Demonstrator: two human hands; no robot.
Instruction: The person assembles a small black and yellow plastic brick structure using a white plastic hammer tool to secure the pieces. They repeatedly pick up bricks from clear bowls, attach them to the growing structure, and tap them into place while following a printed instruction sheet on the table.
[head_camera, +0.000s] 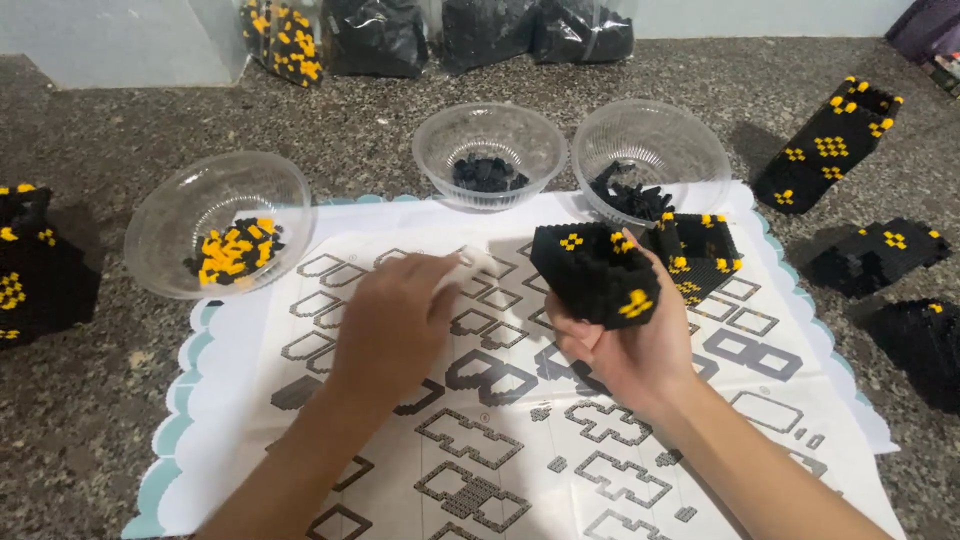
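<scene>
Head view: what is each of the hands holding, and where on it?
Right hand grips the black-and-yellow brick-built block from underneath, at its lower end. Left hand pinches a small white piece by one end.

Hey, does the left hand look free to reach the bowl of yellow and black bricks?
Probably yes. The left hand hovers over the instruction sheet, with only flat paper between it and the bowl of yellow and black bricks. It seems to pinch something small and white.
</scene>
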